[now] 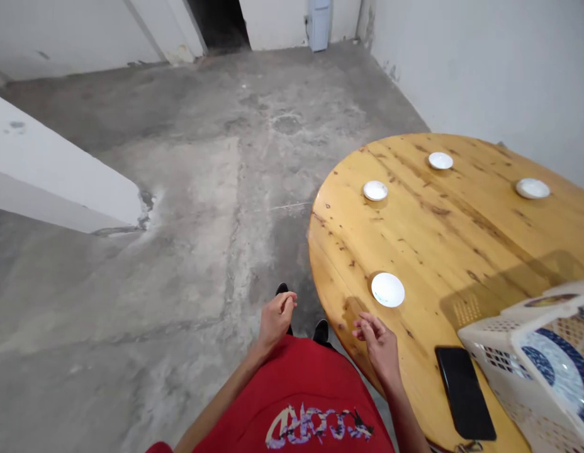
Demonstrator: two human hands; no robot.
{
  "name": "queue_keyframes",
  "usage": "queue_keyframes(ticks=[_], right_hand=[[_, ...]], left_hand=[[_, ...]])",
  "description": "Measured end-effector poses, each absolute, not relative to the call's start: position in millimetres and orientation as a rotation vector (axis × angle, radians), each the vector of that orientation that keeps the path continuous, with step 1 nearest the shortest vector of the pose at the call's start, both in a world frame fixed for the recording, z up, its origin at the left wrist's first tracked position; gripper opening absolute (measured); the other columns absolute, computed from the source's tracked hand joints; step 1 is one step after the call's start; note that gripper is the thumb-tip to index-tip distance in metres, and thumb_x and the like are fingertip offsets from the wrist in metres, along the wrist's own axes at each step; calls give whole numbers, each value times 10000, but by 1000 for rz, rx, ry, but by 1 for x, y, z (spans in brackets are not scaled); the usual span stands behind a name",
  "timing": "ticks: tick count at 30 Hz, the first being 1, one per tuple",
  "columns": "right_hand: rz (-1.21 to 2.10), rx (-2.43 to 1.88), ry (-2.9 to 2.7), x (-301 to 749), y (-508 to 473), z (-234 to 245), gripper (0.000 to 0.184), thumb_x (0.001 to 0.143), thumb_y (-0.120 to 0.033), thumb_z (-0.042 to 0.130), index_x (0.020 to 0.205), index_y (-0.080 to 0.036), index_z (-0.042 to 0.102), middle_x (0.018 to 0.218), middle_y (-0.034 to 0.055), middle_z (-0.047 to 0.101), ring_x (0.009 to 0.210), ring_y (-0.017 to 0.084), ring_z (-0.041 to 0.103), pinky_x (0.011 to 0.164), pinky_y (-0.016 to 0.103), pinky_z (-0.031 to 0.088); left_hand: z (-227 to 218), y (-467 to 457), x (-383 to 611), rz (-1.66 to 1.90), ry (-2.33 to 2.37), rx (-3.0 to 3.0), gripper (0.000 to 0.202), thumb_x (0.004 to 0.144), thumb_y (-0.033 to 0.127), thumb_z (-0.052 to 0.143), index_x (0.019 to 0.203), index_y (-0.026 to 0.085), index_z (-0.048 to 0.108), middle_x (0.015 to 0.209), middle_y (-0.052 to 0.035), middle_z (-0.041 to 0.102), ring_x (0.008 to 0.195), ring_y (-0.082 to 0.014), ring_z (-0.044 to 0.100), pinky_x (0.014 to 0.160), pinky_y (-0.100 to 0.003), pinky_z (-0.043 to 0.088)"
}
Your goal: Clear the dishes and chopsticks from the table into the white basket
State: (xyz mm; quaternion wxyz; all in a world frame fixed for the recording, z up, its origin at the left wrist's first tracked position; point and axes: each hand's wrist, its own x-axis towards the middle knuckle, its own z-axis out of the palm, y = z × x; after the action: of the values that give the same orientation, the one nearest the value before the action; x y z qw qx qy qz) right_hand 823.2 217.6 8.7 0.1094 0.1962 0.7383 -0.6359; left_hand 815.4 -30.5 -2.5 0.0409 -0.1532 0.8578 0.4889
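My left hand [275, 318] hangs in front of the red shirt, off the table's edge, its fingers curled in and nothing visible in them. Over the near left rim of the wooden table [462, 242] is my right hand [379, 349], empty, with loosely bent fingers slightly apart. Closest to it, just beyond the fingertips and apart from them, lies a small white dish [387, 289]. Farther back stand other small white dishes: one near the left edge [376, 190], another at the back [440, 161] and a third toward the right [532, 188].
A black phone [466, 393] lies right of my right hand. Beside it, a white plastic basket [490, 343] holds blue-and-white patterned dishware [556, 365]. A white pillar [70, 170] rises from the concrete floor [188, 251] at left; a white wall [485, 69] stands behind the table.
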Motion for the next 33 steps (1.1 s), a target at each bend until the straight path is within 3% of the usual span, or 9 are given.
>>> queue_keyframes(ticks=[6, 18, 26, 33], right_hand=[[-1893, 581, 2134, 784, 159, -3, 449, 756, -527, 629, 983, -139, 639, 804, 77, 692, 614, 188, 647, 614, 312, 550], [-1851, 206, 2137, 639, -44, -10, 504, 801, -555, 562, 1054, -123, 620, 853, 92, 688, 675, 196, 660, 663, 310, 541], [-1678, 102, 2150, 580, -98, -26, 373, 855, -466, 451, 997, -170, 627, 767, 51, 672, 603, 177, 646, 584, 269, 496], [-1684, 52, 2210, 441, -114, -50, 314, 854, -387, 408, 951, -170, 614, 746, 43, 674, 584, 160, 654, 557, 238, 458]], left_hand=[[-6, -84, 762, 1519, 2657, -361, 284, 908, 319, 387, 935, 205, 645, 927, -39, 703, 804, -153, 685, 765, -264, 499], [-5, -279, 658, 1577, 2721, -633, 327, 886, 383, 389, 935, 200, 655, 920, -44, 716, 834, -178, 694, 754, -266, 498], [-32, -290, 575, 1686, 2508, -496, 386, 901, 443, 374, 958, 186, 657, 958, -73, 706, 849, -195, 693, 769, -291, 524], [-62, -311, 447, 1735, 2475, -582, 474, 819, 568, 453, 967, 171, 665, 953, -105, 724, 833, -239, 707, 731, -319, 569]])
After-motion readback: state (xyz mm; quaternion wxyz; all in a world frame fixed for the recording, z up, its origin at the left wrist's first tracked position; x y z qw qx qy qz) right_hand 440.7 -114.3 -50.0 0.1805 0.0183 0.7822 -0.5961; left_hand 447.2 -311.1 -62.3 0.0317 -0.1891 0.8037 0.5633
